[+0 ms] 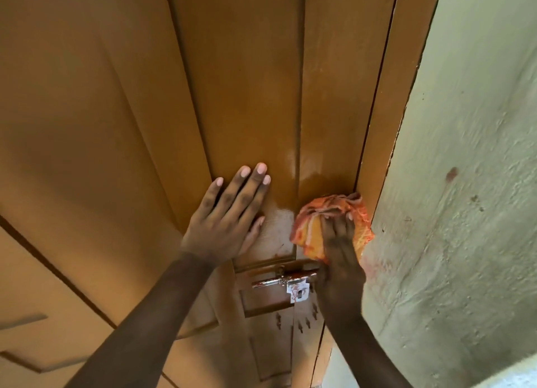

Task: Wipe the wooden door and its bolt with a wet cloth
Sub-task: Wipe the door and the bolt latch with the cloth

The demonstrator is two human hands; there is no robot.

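My right hand [338, 242] presses the bunched orange patterned cloth [331, 225] against the brown wooden door's [247, 82] right edge, above the metal bolt [286, 280]; left hand [226, 222] flat, fingers straight, bracing; I'd wipe firmly downward onto the bolt

A home doorway, by the look of it: a panelled, ochre-painted wooden door [238, 97] fills the left and centre of the frame, a metal bolt [283, 280] sits low at centre, and a rough, stained pale-green plastered wall [465, 184] runs down the right.
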